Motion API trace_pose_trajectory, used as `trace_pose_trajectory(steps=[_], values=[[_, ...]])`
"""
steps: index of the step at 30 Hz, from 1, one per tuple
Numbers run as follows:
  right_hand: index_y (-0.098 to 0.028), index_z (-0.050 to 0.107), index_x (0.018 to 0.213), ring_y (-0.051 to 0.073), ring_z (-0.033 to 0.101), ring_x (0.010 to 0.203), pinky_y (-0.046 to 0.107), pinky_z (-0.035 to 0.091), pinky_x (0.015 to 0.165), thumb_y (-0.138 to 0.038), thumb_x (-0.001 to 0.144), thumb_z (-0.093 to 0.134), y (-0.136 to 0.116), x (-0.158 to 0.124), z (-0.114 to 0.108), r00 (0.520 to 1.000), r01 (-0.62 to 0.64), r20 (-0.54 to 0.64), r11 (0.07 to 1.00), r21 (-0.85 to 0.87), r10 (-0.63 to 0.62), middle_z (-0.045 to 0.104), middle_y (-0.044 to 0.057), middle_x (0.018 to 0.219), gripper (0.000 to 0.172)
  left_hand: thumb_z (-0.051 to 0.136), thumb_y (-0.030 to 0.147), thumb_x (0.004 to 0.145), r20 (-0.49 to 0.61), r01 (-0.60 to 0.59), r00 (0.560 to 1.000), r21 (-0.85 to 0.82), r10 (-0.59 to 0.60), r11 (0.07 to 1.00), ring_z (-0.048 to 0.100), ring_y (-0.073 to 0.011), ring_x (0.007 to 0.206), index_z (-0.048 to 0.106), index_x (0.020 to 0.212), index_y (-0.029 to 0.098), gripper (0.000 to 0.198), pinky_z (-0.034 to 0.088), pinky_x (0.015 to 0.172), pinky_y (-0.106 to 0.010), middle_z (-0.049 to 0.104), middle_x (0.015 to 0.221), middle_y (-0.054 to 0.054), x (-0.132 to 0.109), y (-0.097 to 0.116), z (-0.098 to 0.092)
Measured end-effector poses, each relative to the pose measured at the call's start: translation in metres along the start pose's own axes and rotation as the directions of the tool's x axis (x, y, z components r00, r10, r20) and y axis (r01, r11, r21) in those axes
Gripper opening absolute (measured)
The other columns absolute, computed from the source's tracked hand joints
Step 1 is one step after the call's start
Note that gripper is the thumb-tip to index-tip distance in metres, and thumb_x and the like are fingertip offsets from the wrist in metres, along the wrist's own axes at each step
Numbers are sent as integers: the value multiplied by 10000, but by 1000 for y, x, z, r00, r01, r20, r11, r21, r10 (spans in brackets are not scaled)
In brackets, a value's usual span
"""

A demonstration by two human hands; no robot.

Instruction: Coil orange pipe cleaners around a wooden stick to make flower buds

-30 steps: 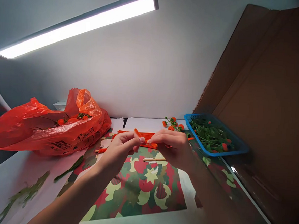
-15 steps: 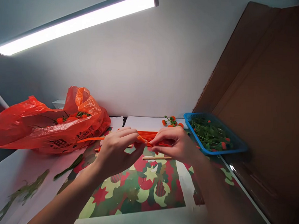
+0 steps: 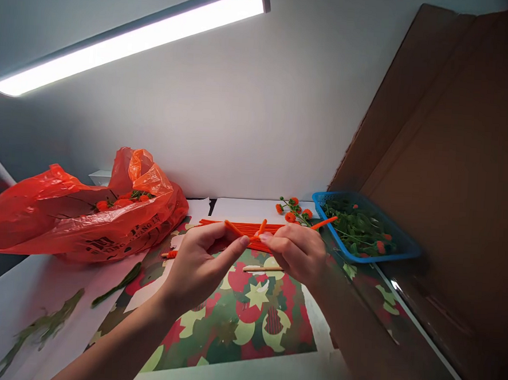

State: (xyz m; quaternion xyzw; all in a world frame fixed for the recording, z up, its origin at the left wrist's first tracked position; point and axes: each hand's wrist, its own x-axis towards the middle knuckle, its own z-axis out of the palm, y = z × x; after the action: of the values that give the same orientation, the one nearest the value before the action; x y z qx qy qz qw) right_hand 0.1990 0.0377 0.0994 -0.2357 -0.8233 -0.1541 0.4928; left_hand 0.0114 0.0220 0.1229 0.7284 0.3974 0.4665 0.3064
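Observation:
Over the middle of the table, an orange pipe cleaner [image 3: 324,223] is bent between my two hands. My left hand [image 3: 202,261] pinches it between thumb and forefinger, with a short piece angling up above the thumb. The fingertips of my right hand [image 3: 299,250] close on it right beside, where another short end stands up. The long tail pokes out past the right knuckles. Behind and under the fingers lies a bundle of orange pipe cleaners [image 3: 217,224], partly hidden. A thin wooden stick [image 3: 261,268] rests on the patterned sheet [image 3: 246,321] below the hands.
At left sits a red plastic bag [image 3: 79,225] holding orange flowers. Green leafy pieces [image 3: 117,285] lie before it. Orange flowers on stems [image 3: 293,209] rest at the back, near a blue basket [image 3: 361,258] of greenery. A cardboard panel [image 3: 445,167] stands right; a lamp [image 3: 134,39] hangs above.
The pipe cleaner's long tail, which stuck out left of my left hand, now extends right past my right hand. Two short bent pieces now rise between the hands.

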Motion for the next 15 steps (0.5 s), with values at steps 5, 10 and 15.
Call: trace_pose_trajectory(steps=[5, 10, 15], values=[[-223, 616, 797, 115, 514, 566, 249, 394, 534, -190, 921, 448, -2, 3, 1, 991, -108, 85, 992, 70, 102, 567, 6, 616, 211, 554, 350, 838, -113, 61, 992, -8, -62, 998, 392, -74, 464, 501, 620, 168, 289, 334, 435, -193, 444, 514, 43, 0, -2, 4], [-186, 615, 740, 96, 475, 534, 222, 375, 498, -194, 876, 529, -3, 12, -3, 950, -306, 133, 921, 242, 281, 549, -4, 605, 161, 651, 235, 791, -301, -247, 852, 491, 429, 835, 557, -104, 562, 566, 914, 223, 150, 446, 575, -219, 638, 663, 35, -2, -17, 7], [-176, 611, 712, 92, 481, 546, 213, 368, 498, -97, 799, 570, -5, 18, -12, 903, -423, 213, 861, 283, 374, 561, -15, 608, 124, 636, 163, 787, 26, -502, 722, 708, 692, 497, 547, -129, 589, 632, 851, 215, 83, 437, 602, -241, 644, 634, 11, 4, -25, -2]])
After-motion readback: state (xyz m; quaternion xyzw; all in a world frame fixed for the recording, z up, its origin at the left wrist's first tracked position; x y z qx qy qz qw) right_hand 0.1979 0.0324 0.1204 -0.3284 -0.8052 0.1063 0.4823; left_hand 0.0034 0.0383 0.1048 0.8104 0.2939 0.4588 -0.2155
